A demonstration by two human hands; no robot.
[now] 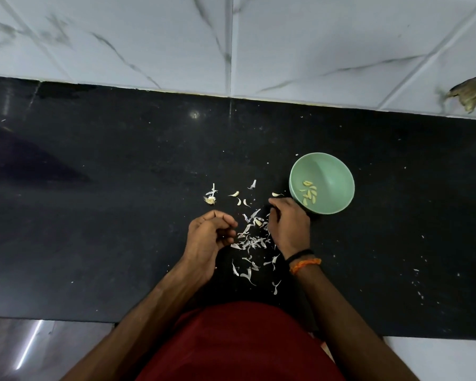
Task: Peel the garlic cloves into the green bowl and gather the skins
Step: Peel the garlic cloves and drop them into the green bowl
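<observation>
Peeling looks nearly done: our right hand [287, 225] curls over the skins [249, 237] at centre frame, left hand [209, 235] loosely curled, seemingly empty; next we sweep skins together beside the green bowl [338, 171].

We look down on a long black stone counter [121, 215], glossy and flecked with pale specks, a small light glare [195, 114] on it. Behind it rises a wall of white marble-veined tiles [313, 42], chipped at a brown broken patch [468, 94]. Below the counter's near edge lies grey floor [25, 350].
</observation>
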